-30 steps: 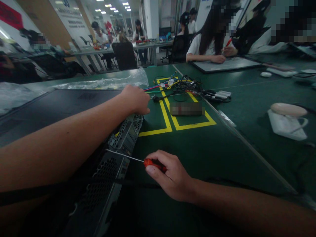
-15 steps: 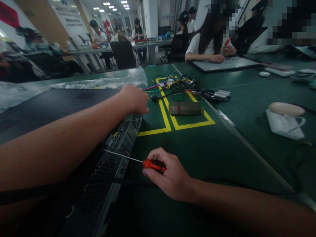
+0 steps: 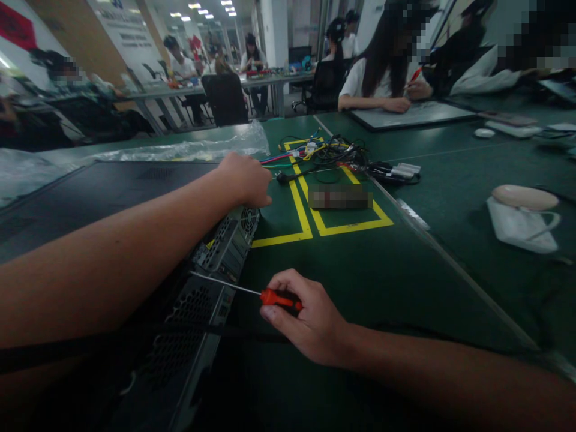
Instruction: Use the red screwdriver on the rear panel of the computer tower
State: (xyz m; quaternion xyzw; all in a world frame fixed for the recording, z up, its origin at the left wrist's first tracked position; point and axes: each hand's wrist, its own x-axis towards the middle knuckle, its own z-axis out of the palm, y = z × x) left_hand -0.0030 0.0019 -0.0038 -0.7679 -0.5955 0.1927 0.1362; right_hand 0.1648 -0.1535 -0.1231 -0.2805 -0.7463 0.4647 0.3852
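Observation:
A black computer case (image 3: 90,186) lies on its side at the left, its perforated metal back panel facing right. My left hand (image 3: 246,180) is closed over the far corner of the case, above the round fan grille (image 3: 249,221); some of its fingers are hidden. Closed around the red and black handle of a screwdriver (image 3: 274,298) is my right hand (image 3: 310,318), just right of the back panel. The thin shaft points left, and its tip meets the panel near the slot covers, though the exact contact point is too dark to tell.
Beyond the case lie a tangle of cables (image 3: 339,153), a pixelated block (image 3: 341,197) and yellow tape (image 3: 355,228) on the green table. A white cup-like item (image 3: 522,225) stands right. Plastic wrap (image 3: 216,144) lies behind the case. A co-worker (image 3: 375,84) sits across.

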